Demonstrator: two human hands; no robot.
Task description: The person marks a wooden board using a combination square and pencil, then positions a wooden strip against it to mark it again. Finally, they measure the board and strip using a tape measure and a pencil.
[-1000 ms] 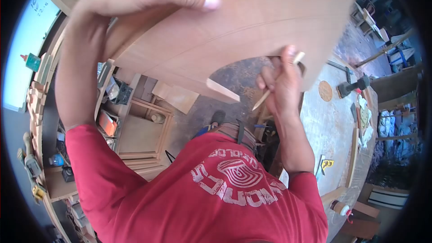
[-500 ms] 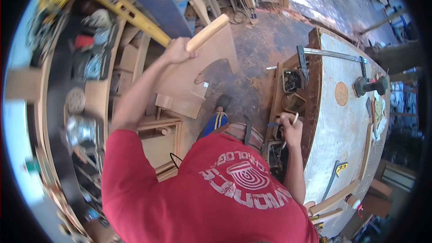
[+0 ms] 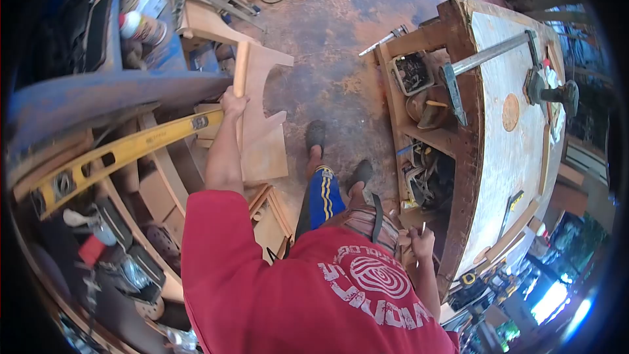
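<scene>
My left hand (image 3: 233, 101) is wrapped round a pale wooden strip (image 3: 242, 69), its far end pointing away from me. The strip overlaps a thin wooden panel (image 3: 265, 151) with a curved cut-out, which stands beside it over the floor. Just left of that hand lies the end of a yellow spirit level (image 3: 124, 157). Low by my right hip, my right hand (image 3: 421, 244) is closed round a thin pencil (image 3: 423, 227), whose ends stick out of the fist. The workbench edge is close to that hand.
On the right stands a workbench (image 3: 491, 183) carrying a bar clamp (image 3: 491, 54) and a power tool (image 3: 553, 95). Its open shelves hold a bin of small hardware (image 3: 413, 73). Tool-filled shelving and a blue panel (image 3: 118, 98) line the left. Sawdust covers parts of the floor (image 3: 341, 46).
The view has turned, bringing both my feet and more of the spirit level into sight. The wooden strip has swung from slanting right to nearly straight ahead. My right hand still grips the pencil.
</scene>
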